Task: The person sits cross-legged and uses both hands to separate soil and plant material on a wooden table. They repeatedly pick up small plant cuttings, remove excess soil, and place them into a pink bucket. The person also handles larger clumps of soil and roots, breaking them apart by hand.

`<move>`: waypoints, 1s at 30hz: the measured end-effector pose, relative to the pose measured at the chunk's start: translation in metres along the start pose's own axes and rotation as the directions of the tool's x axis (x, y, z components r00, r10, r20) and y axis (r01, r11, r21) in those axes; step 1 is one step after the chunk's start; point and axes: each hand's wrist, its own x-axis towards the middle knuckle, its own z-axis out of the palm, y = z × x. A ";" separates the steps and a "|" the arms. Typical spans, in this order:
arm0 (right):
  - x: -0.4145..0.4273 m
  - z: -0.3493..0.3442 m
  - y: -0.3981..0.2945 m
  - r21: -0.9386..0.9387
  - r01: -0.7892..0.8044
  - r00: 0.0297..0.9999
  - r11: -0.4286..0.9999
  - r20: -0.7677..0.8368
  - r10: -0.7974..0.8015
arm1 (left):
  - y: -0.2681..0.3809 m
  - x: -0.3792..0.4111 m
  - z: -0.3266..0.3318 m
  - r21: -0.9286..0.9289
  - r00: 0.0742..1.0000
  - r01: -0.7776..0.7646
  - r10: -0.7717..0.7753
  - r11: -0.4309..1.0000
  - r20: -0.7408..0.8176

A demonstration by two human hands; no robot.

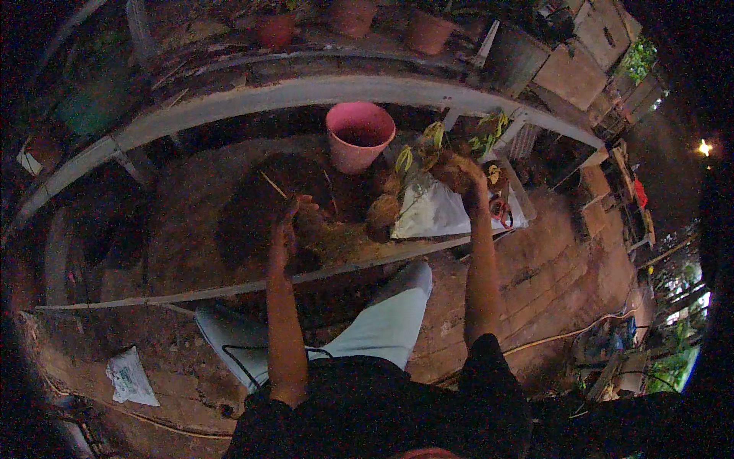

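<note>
My left hand is raised over a heap of dark soil, fingers apart and nothing visible between them. Just beyond its fingertips a thin stick slants up; whether they touch I cannot tell. My right hand reaches over a white plastic sack, among the stems of a leafy plant. Its fingers are turned away and blurred, so a grip does not show. A pink plant pot stands upright between and beyond my hands. Nearer, a round brown husk-like lump rests against the sack.
Red-handled pruning shears appear to lie on the sack's right side. A pale metal frame bar curves behind the work surface; a thinner front rail crosses before my knees. Terracotta pots stand behind. A hose runs along the floor.
</note>
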 end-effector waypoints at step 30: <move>0.012 -0.006 0.025 -0.934 0.012 0.903 0.357 -0.143 -0.406 | 0.031 0.013 0.042 0.202 0.981 0.010 0.029 0.979 -0.192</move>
